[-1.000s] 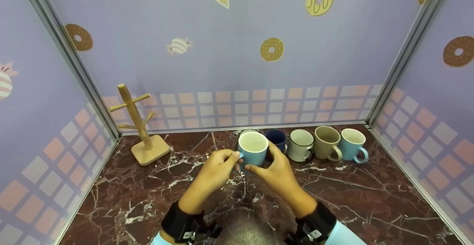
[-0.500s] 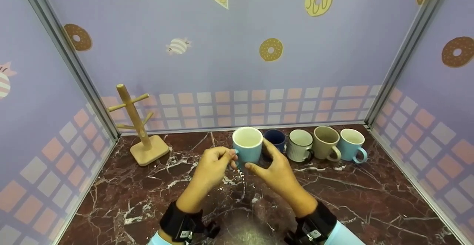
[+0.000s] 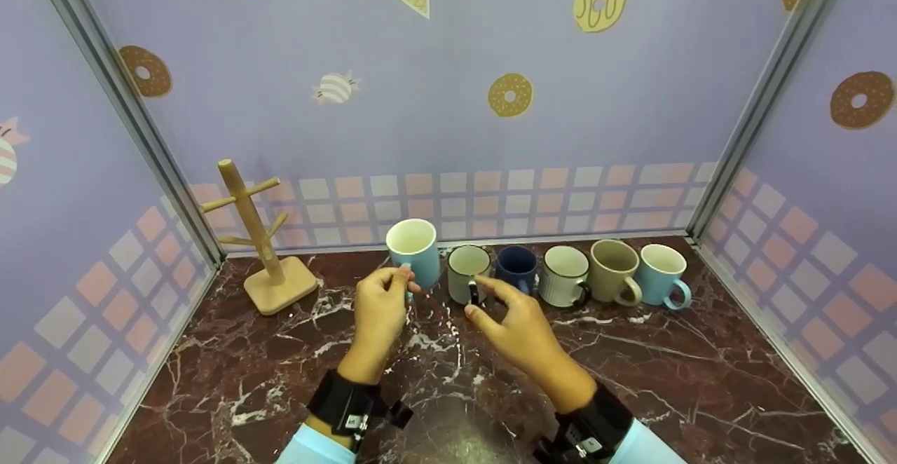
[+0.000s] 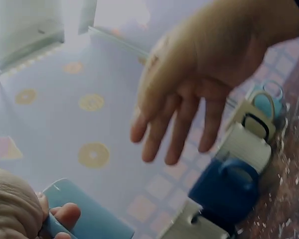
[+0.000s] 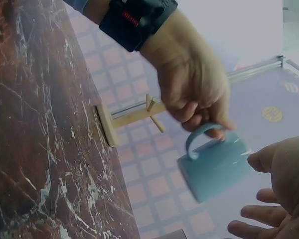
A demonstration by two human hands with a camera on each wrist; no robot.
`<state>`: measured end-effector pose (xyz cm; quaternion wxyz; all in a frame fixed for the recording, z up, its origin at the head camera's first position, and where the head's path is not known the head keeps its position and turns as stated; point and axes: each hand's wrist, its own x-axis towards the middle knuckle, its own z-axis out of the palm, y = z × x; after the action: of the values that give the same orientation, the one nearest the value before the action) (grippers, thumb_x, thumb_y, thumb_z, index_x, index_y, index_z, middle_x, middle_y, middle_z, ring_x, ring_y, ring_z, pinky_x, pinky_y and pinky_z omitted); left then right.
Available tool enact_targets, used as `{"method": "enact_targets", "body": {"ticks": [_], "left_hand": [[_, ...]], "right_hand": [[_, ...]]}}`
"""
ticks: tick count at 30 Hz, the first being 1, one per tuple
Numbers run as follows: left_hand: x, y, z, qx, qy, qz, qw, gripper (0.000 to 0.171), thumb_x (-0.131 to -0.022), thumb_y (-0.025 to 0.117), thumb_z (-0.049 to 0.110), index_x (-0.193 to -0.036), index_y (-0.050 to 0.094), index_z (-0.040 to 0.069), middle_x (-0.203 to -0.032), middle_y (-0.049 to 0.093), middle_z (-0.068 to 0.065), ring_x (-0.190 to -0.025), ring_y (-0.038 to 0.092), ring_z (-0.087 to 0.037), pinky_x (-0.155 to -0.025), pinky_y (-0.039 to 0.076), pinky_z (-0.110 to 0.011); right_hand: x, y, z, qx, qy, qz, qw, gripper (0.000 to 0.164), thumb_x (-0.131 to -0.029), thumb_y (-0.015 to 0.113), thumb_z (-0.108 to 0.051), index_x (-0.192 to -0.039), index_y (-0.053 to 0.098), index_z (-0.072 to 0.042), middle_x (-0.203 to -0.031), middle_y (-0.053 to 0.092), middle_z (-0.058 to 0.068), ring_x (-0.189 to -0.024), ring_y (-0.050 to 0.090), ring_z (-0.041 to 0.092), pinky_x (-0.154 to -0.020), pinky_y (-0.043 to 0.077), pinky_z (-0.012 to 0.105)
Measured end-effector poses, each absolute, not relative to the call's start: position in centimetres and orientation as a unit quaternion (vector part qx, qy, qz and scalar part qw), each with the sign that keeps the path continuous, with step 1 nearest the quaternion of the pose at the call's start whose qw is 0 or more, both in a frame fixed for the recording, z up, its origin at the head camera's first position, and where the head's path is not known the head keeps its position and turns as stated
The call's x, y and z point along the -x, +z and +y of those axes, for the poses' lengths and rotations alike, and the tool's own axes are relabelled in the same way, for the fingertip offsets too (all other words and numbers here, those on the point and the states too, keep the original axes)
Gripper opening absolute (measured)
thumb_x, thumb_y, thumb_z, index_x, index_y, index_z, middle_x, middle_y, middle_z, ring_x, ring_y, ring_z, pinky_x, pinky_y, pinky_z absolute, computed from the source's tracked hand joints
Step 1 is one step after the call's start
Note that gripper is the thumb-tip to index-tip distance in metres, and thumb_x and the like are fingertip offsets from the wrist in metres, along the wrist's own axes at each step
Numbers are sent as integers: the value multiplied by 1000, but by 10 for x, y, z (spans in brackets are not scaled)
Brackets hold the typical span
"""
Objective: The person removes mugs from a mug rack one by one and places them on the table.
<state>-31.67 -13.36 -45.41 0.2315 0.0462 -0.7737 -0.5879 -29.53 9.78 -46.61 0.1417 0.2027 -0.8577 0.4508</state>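
My left hand (image 3: 382, 306) pinches the handle of a light blue mug (image 3: 415, 254) with a cream inside. The right wrist view shows this blue mug (image 5: 217, 167) lifted, its handle between thumb and fingers of the left hand (image 5: 197, 94). My right hand (image 3: 518, 327) is apart from that mug, its fingers extended and holding nothing. In the head view its fingertips overlap the dark handle of a pale mug (image 3: 462, 275) with a dark rim. Left of the held mug stands a wooden mug tree (image 3: 261, 240) with bare pegs.
A row of mugs runs right along the back of the dark marble tabletop (image 3: 448, 408): a navy mug (image 3: 515, 268), a ribbed white mug (image 3: 563, 278), a tan mug (image 3: 613, 271) and another light blue mug (image 3: 659, 275). A patterned wall (image 3: 434, 134) rises behind them.
The light blue mug has moved left and away from me, held in my left hand. My right hand has let go of its side. The pale mug behind it now shows.
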Motion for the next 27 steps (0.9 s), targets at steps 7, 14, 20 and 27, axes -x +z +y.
{"method": "enact_targets", "body": {"ticks": [7, 14, 20, 27], "left_hand": [[345, -483, -140, -75, -574, -781, 233, 29, -112, 72, 18, -93, 84, -1, -89, 84, -15, -72, 57, -12, -66, 46, -23], [370, -499, -136, -82, -551, -799, 225, 30, -113, 71, 20, -93, 85, 2, -89, 86, -14, -79, 64, -15, -75, 50, -28], [377, -511, -129, -93, -556, -804, 188, 30, -113, 71, 22, -94, 85, 3, -89, 86, -12, -58, 58, -10, -58, 47, -24], [380, -527, -123, -103, -554, -809, 169, 34, -114, 69, 25, -94, 85, 4, -92, 87, -13, -53, 69, -16, -53, 49, -22]], "right_hand": [[291, -472, 96, -257, 320, -902, 134, 62, -110, 73, -50, -158, 66, -11, -176, 54, 8, -161, 54, 38, -134, 44, 61], [294, -478, 94, -316, 163, -926, 123, 75, -111, 61, -64, -163, 61, -11, -181, 46, 9, -169, 43, 38, -137, 39, 62], [295, -482, 94, -335, 136, -927, 98, 79, -110, 59, -68, -167, 58, -14, -182, 45, 4, -170, 42, 38, -132, 44, 68], [297, -483, 95, -341, 129, -928, 80, 82, -111, 53, -73, -170, 53, -16, -183, 41, 2, -170, 41, 37, -133, 43, 66]]}}
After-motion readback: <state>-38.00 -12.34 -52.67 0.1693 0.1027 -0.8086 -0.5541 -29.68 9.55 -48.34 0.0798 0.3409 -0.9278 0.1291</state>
